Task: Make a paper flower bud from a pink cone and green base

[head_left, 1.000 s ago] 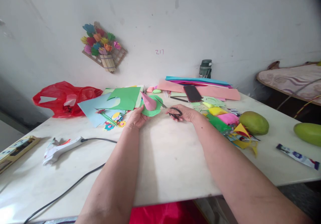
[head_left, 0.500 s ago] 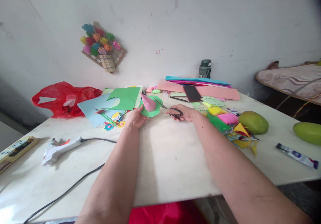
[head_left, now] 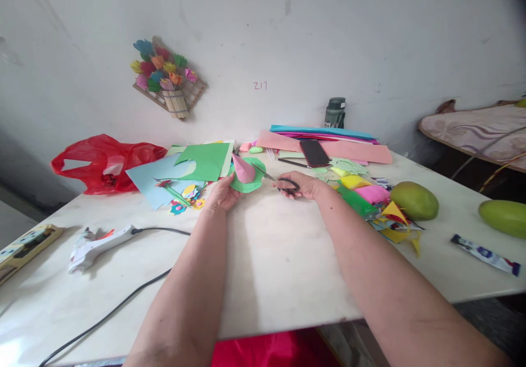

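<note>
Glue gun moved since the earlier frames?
No. The glue gun keeps its place relative to the power strip; both merely drift slightly left as the view shifts.

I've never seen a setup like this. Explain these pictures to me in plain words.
There is no machine here: the two bare hands belong to a person wearing a camera on their head. Every picture comes from that camera, looking forward and down.

The left hand holds a piece of green paper with a pink cone on it. The right hand holds scissors, their blades reaching to the paper's edge.

On the white table, a glue gun and a red bag lie toward the person's left. Toward the right are a phone, a green fruit and a tube.
</note>
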Demonstrator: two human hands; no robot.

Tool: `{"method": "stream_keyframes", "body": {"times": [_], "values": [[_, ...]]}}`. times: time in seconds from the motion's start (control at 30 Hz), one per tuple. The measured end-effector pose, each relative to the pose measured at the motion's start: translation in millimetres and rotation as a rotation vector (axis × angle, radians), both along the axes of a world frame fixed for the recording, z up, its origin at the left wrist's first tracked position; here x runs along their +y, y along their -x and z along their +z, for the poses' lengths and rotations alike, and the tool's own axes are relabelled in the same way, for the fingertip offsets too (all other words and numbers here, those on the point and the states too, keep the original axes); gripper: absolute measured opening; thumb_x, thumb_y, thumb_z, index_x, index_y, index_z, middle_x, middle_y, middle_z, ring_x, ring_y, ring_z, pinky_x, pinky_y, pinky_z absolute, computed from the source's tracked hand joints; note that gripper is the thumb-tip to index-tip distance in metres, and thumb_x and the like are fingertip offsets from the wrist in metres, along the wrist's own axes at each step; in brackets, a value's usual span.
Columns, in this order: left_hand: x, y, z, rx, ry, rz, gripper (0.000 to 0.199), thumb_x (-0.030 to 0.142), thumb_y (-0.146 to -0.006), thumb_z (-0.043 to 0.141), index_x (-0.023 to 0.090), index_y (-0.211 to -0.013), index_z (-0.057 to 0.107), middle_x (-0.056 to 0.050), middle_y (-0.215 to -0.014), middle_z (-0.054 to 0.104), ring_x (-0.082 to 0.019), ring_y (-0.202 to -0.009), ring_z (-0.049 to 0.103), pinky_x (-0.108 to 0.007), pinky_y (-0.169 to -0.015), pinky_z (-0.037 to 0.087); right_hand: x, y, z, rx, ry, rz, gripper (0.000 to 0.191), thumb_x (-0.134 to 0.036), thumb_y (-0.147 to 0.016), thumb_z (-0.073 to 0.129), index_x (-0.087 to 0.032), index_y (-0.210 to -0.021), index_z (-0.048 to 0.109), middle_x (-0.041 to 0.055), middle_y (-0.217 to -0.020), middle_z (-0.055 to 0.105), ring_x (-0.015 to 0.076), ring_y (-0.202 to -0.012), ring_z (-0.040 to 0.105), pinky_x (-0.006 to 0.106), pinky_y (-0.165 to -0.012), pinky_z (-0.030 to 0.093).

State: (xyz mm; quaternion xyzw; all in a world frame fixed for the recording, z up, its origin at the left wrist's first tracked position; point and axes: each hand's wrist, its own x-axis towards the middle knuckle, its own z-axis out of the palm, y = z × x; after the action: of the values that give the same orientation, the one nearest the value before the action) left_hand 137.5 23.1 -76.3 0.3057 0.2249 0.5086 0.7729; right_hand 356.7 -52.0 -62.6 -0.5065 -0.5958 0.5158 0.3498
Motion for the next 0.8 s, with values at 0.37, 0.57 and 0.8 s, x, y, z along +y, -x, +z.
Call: {"method": "stream_keyframes", "body": {"times": [0.37, 0.57, 0.8], "values": [[-1.5, 0.0, 0.8, -0.018, 0.017, 0.017, 0.039, 0.007, -0.087, 0.043, 0.011, -0.125, 0.05, -0.011, -0.094, 0.072, -0.018, -0.089, 0.068, -0.033, -0.094, 0.049, 0.8, -0.7, -0.8, 0.004, 0.008, 0.001, 0.021, -0.032, -0.077, 0.063, -0.014, -0.073, 0.055, -0.0003, -0.053, 0.054, 0.0044, -0.038, 0.043, 0.015, -0.03, 0.02], [-2.3, -0.5, 2.1, -0.004, 0.018, 0.001, 0.038, 0.008, -0.088, 0.043, 0.012, -0.125, 0.051, -0.009, -0.091, 0.072, -0.017, -0.087, 0.068, -0.032, -0.093, 0.049, 1.5, -2.2, -2.9, -0.006, -0.009, -0.004, 0.018, -0.03, -0.079, 0.059, -0.013, -0.076, 0.055, -0.0003, -0.055, 0.054, 0.004, -0.038, 0.042, 0.015, -0.03, 0.02], [-1.6, 0.2, 0.7, -0.005, 0.002, -0.006, 0.04, 0.007, -0.087, 0.042, 0.013, -0.126, 0.05, -0.009, -0.092, 0.072, -0.018, -0.089, 0.068, -0.034, -0.094, 0.048, 3.6, -3.6, -5.8, -0.003, -0.008, -0.002, 0.019, -0.032, -0.08, 0.058, -0.013, -0.078, 0.055, 0.0001, -0.056, 0.054, 0.0048, -0.038, 0.043, 0.016, -0.03, 0.02]]}}
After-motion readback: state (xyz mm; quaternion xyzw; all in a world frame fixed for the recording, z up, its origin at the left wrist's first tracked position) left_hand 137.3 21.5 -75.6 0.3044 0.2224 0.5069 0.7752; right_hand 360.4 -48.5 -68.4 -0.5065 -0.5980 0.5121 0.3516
